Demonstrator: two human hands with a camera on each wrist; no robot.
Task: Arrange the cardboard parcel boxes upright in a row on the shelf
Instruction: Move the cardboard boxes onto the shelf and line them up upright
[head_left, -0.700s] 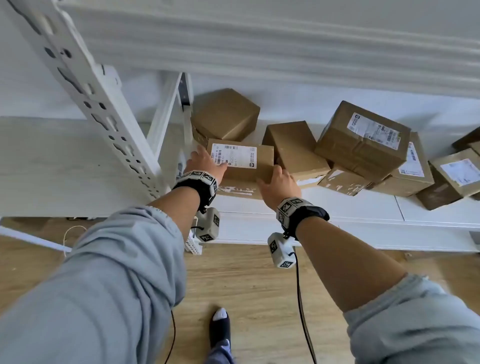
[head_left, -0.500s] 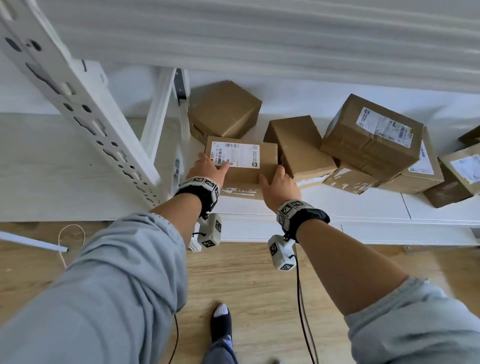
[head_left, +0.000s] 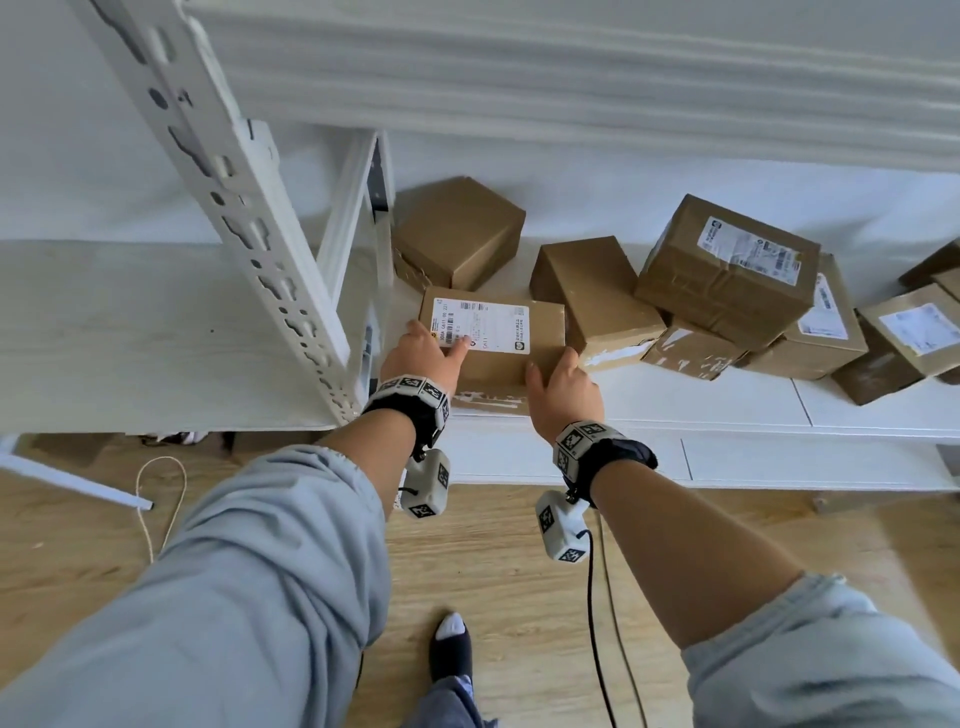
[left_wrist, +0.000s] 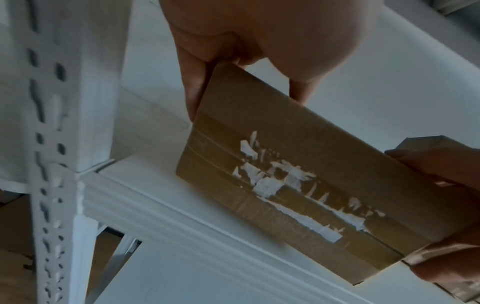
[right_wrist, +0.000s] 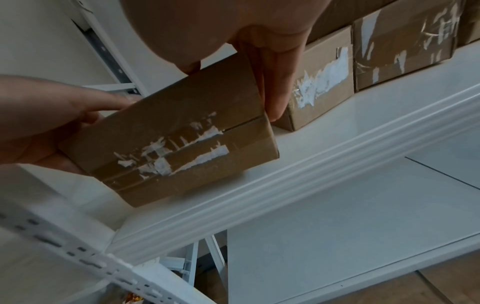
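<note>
My left hand (head_left: 422, 357) and right hand (head_left: 562, 391) still grip the brown labelled cardboard parcel box (head_left: 506, 340), now drawn nearer the white shelf (head_left: 701, 400) front, ready for standing upright.

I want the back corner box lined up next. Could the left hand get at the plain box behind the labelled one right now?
Probably not yet: the left hand grips the labelled box, which stands in front of the plain box, with the shelf post close on its left.
</note>
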